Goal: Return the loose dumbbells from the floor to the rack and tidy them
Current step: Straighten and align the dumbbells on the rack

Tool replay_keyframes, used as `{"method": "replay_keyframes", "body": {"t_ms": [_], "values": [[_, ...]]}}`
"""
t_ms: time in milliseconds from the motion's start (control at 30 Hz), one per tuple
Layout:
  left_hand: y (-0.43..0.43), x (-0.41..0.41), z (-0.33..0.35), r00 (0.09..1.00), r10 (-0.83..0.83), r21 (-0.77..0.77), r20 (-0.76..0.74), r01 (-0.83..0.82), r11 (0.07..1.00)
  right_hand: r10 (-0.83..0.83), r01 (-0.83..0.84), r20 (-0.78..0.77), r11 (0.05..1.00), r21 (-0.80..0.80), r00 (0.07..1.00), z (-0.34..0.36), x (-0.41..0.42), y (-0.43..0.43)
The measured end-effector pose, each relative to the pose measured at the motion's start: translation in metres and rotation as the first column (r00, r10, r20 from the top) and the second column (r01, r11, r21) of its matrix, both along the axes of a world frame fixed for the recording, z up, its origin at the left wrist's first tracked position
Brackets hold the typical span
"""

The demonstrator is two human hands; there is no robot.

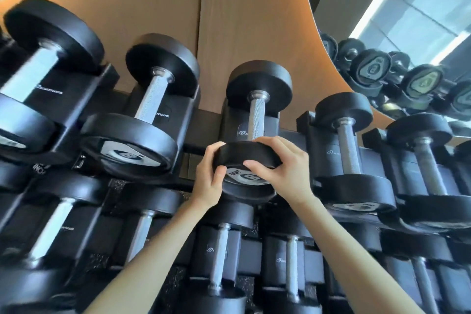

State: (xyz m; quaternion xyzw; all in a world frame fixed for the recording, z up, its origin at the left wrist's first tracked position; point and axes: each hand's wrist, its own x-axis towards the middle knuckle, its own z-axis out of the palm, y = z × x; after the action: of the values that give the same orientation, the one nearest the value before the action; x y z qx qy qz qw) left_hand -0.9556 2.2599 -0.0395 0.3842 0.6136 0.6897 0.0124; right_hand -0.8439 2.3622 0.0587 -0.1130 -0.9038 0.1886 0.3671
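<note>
A black dumbbell (257,115) with a knurled steel handle lies in a cradle on the top tier of the black rack (193,150), at the middle of the view. My left hand (210,178) grips the left rim of its near end disc. My right hand (280,163) grips the right rim of the same disc, fingers over the top edge and thumb on the labelled face. The far disc sits against the wooden wall panel.
Other black dumbbells fill the cradles left (142,115) and right (349,150) on the top tier, and more lie on the lower tier (219,257). A tan wall panel (229,20) stands behind. A mirror (397,64) at the right reflects more dumbbells.
</note>
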Motion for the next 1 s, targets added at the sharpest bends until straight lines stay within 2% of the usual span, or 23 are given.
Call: {"method": "replay_keyframes", "body": {"t_ms": [67, 200, 333, 433, 533, 600, 667, 733, 800, 900, 933, 1000], "values": [[0.007, -0.001, 0.002, 0.997, 0.052, 0.046, -0.062, -0.049, 0.998, 0.002, -0.001, -0.052, 1.0, 0.008, 0.999, -0.006, 0.001, 0.006], [0.018, -0.006, 0.01, 0.975, 0.04, 0.087, -0.217, -0.021, 0.996, -0.014, 0.018, -0.124, 0.999, 0.036, 0.992, -0.017, 0.008, 0.018], [0.017, -0.014, 0.019, 0.919, 0.017, 0.004, -0.393, -0.017, 1.0, -0.03, 0.019, -0.205, 0.998, -0.056, 0.978, -0.03, 0.01, 0.023], [0.014, -0.02, 0.038, 0.785, 0.01, -0.098, -0.619, -0.09, 0.991, -0.083, 0.022, -0.31, 0.98, -0.196, 0.947, -0.044, 0.011, 0.023], [0.02, -0.016, 0.059, 0.544, 0.052, -0.081, -0.838, -0.218, 0.973, -0.217, 0.036, -0.431, 0.921, -0.389, 0.876, -0.062, 0.007, 0.022], [0.026, -0.01, 0.07, 0.413, 0.054, -0.073, -0.909, -0.285, 0.956, -0.334, 0.058, -0.477, 0.861, -0.505, 0.813, -0.072, 0.002, 0.019], [0.028, -0.007, 0.076, 0.371, 0.044, -0.077, -0.928, -0.306, 0.949, -0.401, 0.085, -0.485, 0.831, -0.55, 0.778, -0.078, -0.002, 0.015], [0.022, -0.007, 0.076, 0.436, 0.012, -0.115, -0.9, -0.265, 0.957, -0.389, 0.092, -0.458, 0.833, -0.546, 0.799, -0.078, -0.002, 0.011], [0.015, -0.01, 0.072, 0.603, -0.022, -0.153, -0.797, -0.167, 0.974, -0.315, 0.08, -0.401, 0.86, -0.504, 0.86, -0.075, 0.001, 0.009], [0.003, -0.013, 0.057, 0.859, -0.088, -0.184, -0.504, -0.008, 0.983, -0.197, 0.067, -0.258, 0.895, -0.441, 0.946, -0.07, 0.013, 0.011], [-0.002, -0.013, 0.049, 0.912, -0.103, -0.19, -0.397, 0.028, 0.981, -0.147, 0.043, -0.201, 0.893, -0.447, 0.969, -0.066, 0.018, 0.013], [-0.01, -0.013, 0.033, 0.963, -0.097, -0.211, -0.253, 0.042, 0.976, -0.042, -0.034, -0.161, 0.897, -0.441, 0.986, -0.05, 0.031, 0.017]]}}
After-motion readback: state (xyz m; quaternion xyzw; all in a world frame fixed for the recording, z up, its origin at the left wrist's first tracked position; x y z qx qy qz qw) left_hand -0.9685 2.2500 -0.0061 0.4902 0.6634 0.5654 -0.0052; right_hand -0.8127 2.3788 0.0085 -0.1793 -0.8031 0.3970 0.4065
